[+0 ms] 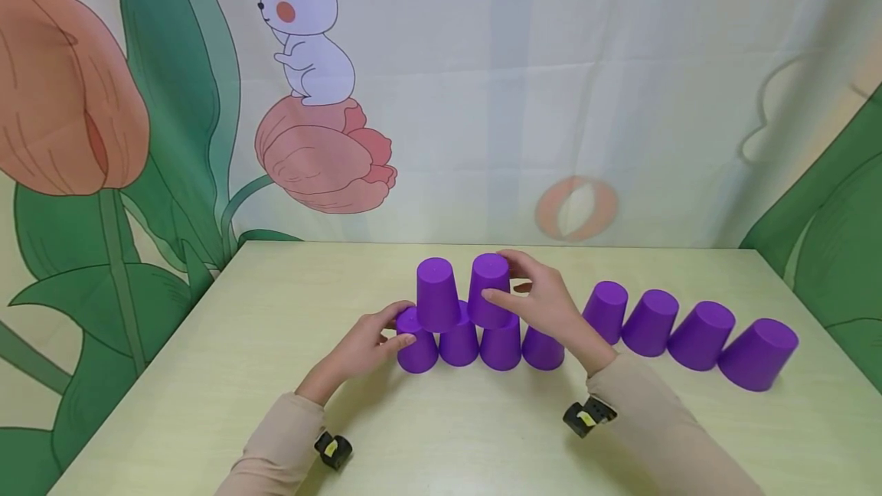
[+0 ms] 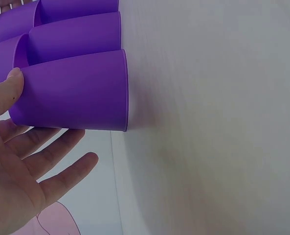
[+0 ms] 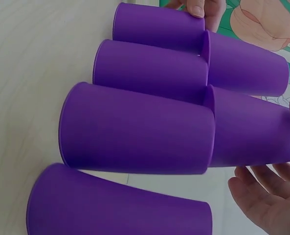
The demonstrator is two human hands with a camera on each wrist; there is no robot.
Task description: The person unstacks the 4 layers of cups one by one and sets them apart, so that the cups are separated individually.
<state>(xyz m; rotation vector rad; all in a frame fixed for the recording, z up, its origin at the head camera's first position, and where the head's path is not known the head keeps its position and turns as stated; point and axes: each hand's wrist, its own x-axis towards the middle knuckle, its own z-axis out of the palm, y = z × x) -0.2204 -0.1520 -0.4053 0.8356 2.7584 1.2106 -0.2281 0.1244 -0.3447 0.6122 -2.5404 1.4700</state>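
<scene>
Several upside-down purple cups stand in a row on the table, with two more upside-down on top. My left hand [image 1: 364, 344] holds the leftmost bottom cup [image 1: 417, 354] near its top, thumb in front and fingers behind. In the left wrist view the thumb rests on that cup [image 2: 71, 93] while the other fingers spread along its far side. My right hand [image 1: 546, 301] holds the right upper cup [image 1: 490, 298] between thumb and fingers; its rim overlaps the bottom cups. Left of it, the other upper cup [image 1: 437, 298] bridges two bottom cups. The rightmost bottom cup [image 1: 542, 350] is partly hidden by my right hand.
To the right, a slanting line of several more upside-down purple cups [image 1: 703, 337] stands close by my right forearm. Behind the pale wooden table [image 1: 289, 274] hangs a curtain [image 1: 448, 98] printed with tulips and a rabbit.
</scene>
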